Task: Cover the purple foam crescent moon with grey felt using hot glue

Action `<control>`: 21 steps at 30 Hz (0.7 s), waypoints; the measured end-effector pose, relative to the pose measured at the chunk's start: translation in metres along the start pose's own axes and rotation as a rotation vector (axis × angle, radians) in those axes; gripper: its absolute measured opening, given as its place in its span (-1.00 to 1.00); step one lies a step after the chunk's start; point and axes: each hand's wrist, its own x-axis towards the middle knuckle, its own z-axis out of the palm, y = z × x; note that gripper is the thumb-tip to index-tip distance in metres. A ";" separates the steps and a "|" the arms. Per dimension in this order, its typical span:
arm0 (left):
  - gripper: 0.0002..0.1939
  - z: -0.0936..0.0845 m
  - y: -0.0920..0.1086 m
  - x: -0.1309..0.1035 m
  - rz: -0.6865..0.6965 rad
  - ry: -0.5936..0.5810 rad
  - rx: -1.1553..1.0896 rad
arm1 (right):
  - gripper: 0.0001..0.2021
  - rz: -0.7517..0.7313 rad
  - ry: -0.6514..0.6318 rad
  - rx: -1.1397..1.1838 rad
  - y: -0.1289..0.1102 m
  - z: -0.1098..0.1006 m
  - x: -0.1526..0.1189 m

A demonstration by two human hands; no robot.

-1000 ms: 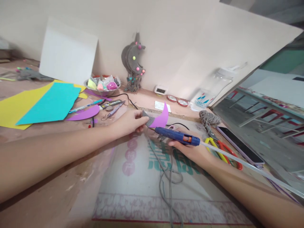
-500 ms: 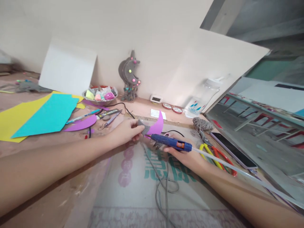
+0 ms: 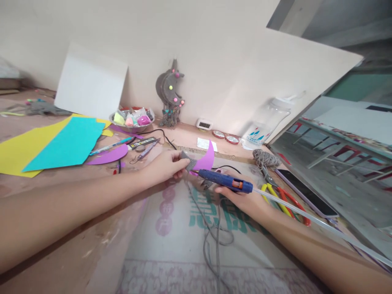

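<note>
My left hand pinches a purple crescent by its left end, where grey cord is wound round it. In my right hand is a blue glue gun, its tip at the underside of the wrapped part; whether it touches I cannot tell. A long clear glue stick runs out of its back toward the lower right. Loose grey cord hangs from the crescent and loops over the printed sheet. My right fingers are partly hidden behind the gun.
Left lie blue foam sheets, a purple offcut and a utility knife. Behind stand a bowl of clay and a grey moon ornament. Right are a bottle, a cord bundle, pliers and a phone.
The whole view has shifted slightly, so everything sits a little further right and higher. Both hands keep their holds, with the glue gun tip still at the cord-wrapped end.
</note>
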 end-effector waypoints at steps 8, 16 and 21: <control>-0.84 -0.001 -0.002 0.000 0.011 0.005 0.020 | -0.68 0.005 -0.020 0.006 0.006 0.002 0.001; -0.84 0.000 -0.002 -0.001 0.004 0.013 0.022 | -0.71 0.018 -0.010 -0.024 0.008 0.001 -0.001; -0.83 -0.001 -0.003 0.000 0.019 0.006 0.036 | -0.72 0.000 -0.001 -0.018 0.008 0.001 -0.001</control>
